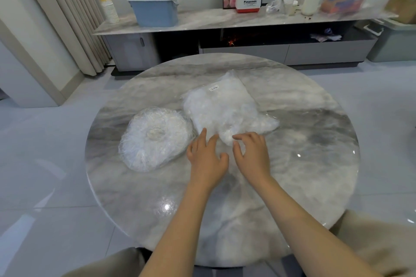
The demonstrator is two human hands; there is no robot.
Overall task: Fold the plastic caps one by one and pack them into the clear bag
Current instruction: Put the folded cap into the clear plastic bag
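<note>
Both hands hover at the near end of the stuffed clear plastic bag (225, 110) on the round grey marble table (315, 175): left hand (207, 157) spread flat, right hand (252, 153) loosely curled, gripping nothing clearly. Slick film could slip and spill folded caps. One bag; one round stack of crinkled transparent plastic caps (155, 137) lies left, number uncountable.

Both forearms stretched forward, close together. Left hand (208, 159) flat, fingers spread; right hand (252, 153) fingers curled downward.

Both hands are reaching over the table (315, 164). The left hand (208, 159) and right hand (253, 155) are touching the clear bag (222, 108) beside the stacked caps (155, 137).
</note>
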